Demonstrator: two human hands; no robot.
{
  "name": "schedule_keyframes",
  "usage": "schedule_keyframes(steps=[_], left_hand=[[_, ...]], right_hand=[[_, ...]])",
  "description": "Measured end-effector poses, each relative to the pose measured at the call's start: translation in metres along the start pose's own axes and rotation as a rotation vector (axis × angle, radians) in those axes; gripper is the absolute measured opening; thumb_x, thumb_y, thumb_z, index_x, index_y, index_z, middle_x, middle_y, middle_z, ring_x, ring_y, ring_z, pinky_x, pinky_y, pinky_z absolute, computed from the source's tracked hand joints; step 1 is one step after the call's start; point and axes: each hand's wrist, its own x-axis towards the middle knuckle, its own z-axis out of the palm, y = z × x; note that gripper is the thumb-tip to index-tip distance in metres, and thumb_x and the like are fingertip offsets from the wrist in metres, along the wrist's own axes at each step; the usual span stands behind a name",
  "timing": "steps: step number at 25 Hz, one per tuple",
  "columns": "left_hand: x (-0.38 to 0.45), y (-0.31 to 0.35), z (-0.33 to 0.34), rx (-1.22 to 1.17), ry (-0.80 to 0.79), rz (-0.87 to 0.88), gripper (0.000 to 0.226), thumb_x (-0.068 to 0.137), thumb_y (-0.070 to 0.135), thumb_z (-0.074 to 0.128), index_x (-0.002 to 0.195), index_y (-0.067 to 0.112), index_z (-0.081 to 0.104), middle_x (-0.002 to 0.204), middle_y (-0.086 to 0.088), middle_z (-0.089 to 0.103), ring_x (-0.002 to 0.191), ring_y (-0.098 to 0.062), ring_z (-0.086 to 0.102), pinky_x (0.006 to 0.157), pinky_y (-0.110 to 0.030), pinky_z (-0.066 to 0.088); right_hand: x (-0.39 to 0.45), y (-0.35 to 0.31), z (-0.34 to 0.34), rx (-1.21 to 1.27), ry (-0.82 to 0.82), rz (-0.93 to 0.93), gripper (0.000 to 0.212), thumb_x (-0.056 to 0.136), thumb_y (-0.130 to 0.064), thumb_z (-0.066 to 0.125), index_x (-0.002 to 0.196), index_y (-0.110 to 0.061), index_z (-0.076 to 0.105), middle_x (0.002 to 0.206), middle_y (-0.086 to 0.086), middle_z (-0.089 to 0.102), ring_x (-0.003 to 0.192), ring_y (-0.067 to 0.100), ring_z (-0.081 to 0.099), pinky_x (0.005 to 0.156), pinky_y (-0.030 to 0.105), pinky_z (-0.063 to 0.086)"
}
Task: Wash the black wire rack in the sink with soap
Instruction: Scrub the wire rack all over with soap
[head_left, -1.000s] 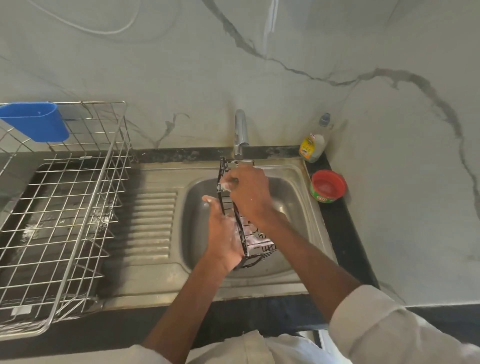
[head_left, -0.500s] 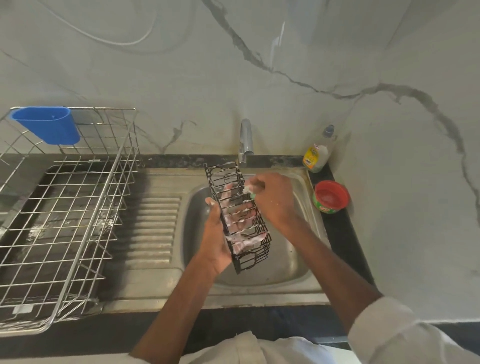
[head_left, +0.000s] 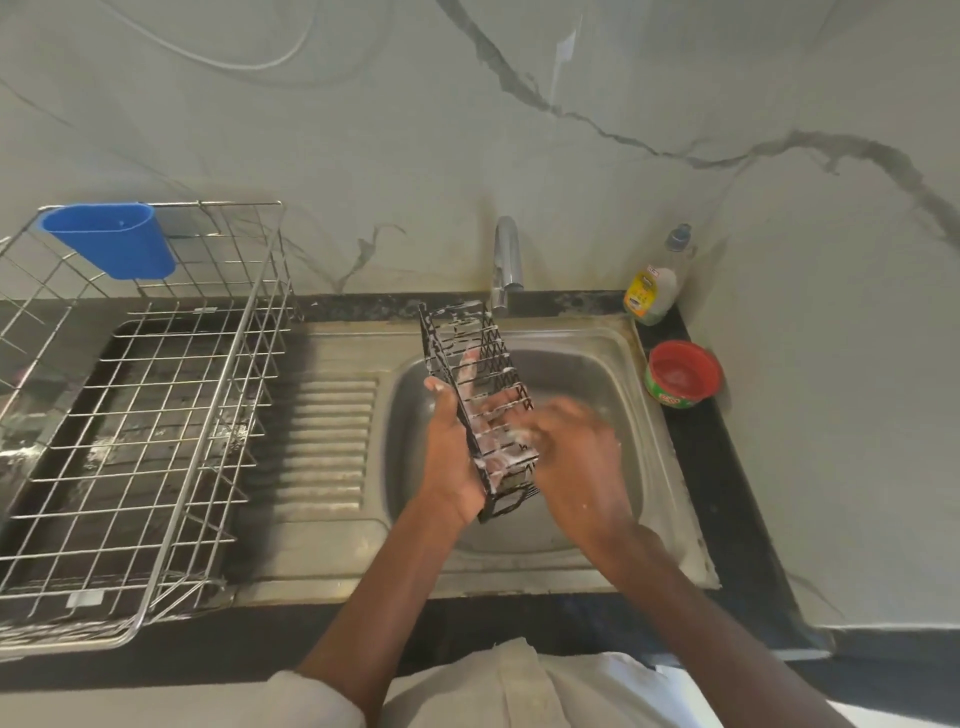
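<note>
Compared with half a second ago, the right hand (head_left: 576, 447) has dropped from the upper part of the black wire rack (head_left: 480, 400) to its lower right side, where it is blurred by motion; its fingers are pressed against the wires, and whether anything is gripped in them cannot be told. The rack is held tilted above the sink (head_left: 613, 364) basin, streaked with white foam, its far end just below the tap (head_left: 506, 260). It is gripped from the left by the left hand (head_left: 452, 457), thumb over the near edge and fingers seen through the wires. Left of the sink stands a steel dish rack (head_left: 156, 415) (a blue cup (head_left: 111, 239) hangs on its far rim). Right of the sink sit a soap bottle (head_left: 657, 283) and a red tub (head_left: 683, 374).
</note>
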Motion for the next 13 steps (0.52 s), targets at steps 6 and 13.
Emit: schedule_keyframes(steps=[6, 13], left_hand=[[0.007, -0.007, -0.003, -0.072, 0.068, -0.035, 0.09, 0.096, 0.086, 0.027, 0.109, 0.011, 0.077, 0.097, -0.011, 0.076, 0.088, -0.027, 0.075, 0.079, -0.037, 0.061], [0.008, 0.006, -0.008, -0.163, -0.057, -0.047, 0.086, 0.103, 0.077, 0.028, 0.11, 0.008, 0.078, 0.112, -0.018, 0.07, 0.096, -0.029, 0.073, 0.082, -0.037, 0.06]], right_hand=[[-0.022, -0.012, 0.015, 0.22, 0.047, -0.105, 0.028, 0.084, 0.009, 0.072, 0.093, -0.016, 0.082, 0.094, -0.003, 0.074, 0.08, 0.011, 0.069, 0.07, 0.018, 0.055], [-0.009, -0.017, 0.01, 0.242, 0.004, -0.227, 0.027, 0.083, 0.01, 0.075, 0.088, -0.015, 0.081, 0.091, -0.005, 0.075, 0.085, 0.009, 0.069, 0.075, 0.029, 0.059]])
